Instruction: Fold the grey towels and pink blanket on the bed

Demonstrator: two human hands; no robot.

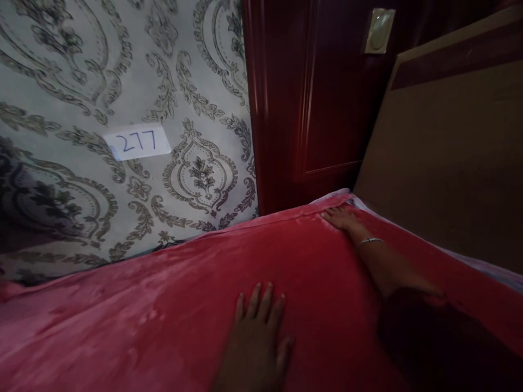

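Observation:
A red plush sheet [196, 305] covers the bed and reaches up to the wall. My left hand [257, 337] lies flat on it near the bottom middle, fingers spread and palm down. Farther off, my right hand [341, 218] rests palm down close to the sheet's far corner, its fingers stretched out. A thin silver bracelet [371, 240] circles the right wrist. Neither hand grips anything. Soft wrinkles run across the sheet's left side, and a pale edge shows along its right border.
Patterned wallpaper [200, 169] rises behind the bed, with a paper label [139, 141] reading 277. Beside it stands a dark red wooden panel [281, 109] bearing a gold switch plate [379, 31]. A large brown cardboard sheet or box [449, 147] leans along the right side.

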